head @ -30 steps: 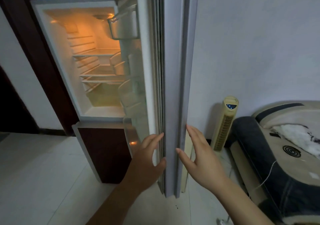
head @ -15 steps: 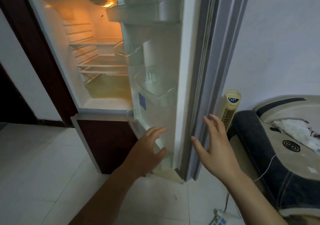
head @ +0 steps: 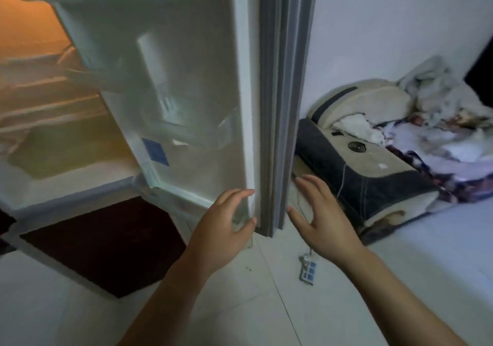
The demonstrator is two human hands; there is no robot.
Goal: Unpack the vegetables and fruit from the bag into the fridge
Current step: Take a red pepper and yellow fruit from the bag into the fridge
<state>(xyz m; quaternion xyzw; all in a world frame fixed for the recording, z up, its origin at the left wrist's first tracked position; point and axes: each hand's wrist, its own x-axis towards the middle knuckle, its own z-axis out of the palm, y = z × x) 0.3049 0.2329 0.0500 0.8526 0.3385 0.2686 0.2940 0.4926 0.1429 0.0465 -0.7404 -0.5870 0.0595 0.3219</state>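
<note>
- Pale tiled floor; fridge at left, lit inside.
- Fridge door had swung wider than before.
- Left hand and right hand flanked its edge, fingers relaxed, empty; bag unseen.

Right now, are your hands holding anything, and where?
Nothing is held: the left hand curves beside the fridge door near its bottom; the right hand is spread, empty.

Dim, motion-blurred view; warm orange glow spills from the fridge.
</note>
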